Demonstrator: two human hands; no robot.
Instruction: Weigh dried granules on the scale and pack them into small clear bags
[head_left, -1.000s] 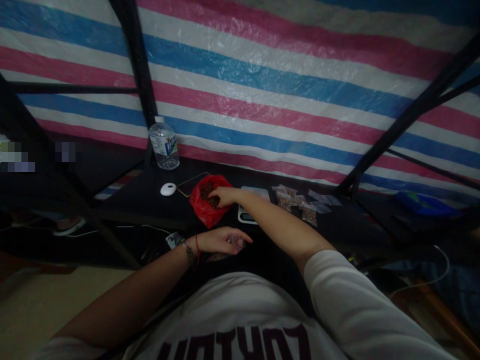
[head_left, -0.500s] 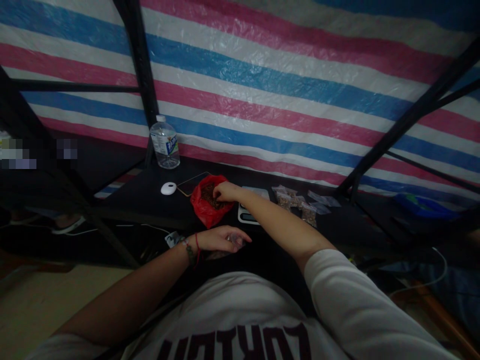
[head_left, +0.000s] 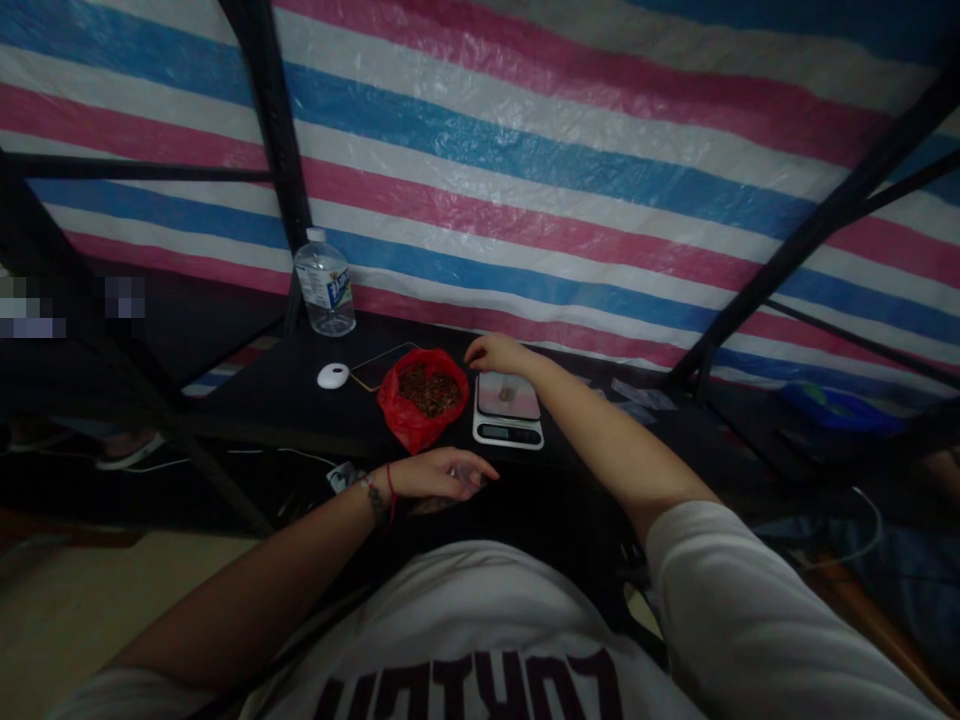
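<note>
My left hand point(head_left: 442, 475) is low in front of the table edge, fingers curled round a small clear plastic bag point(head_left: 469, 478); brownish contents show dimly under the hand. My right hand point(head_left: 499, 352) hovers above the back edge of a white kitchen scale point(head_left: 507, 434), fingers bent and close together; whether anything is between them is too small to tell. A small brownish patch shows on the scale's pan, possibly a reflection. Left of the scale stands an open red plastic bag point(head_left: 412, 428) full of loose brown grain-like bits point(head_left: 431, 388).
A clear bottle point(head_left: 326, 285) stands at the back left, with a white rounded case point(head_left: 333, 376) and a flat phone-like slab point(head_left: 371, 370) nearby. Flat clear bags point(head_left: 641, 395) lie right of my forearm. Black metal posts point(head_left: 277, 150) frame the table before a striped sheet point(head_left: 525, 180).
My right hand has come out of the red bag and moved right, over the back of the scale. The forearm now covers most of the filled small bags. My left hand stays put.
</note>
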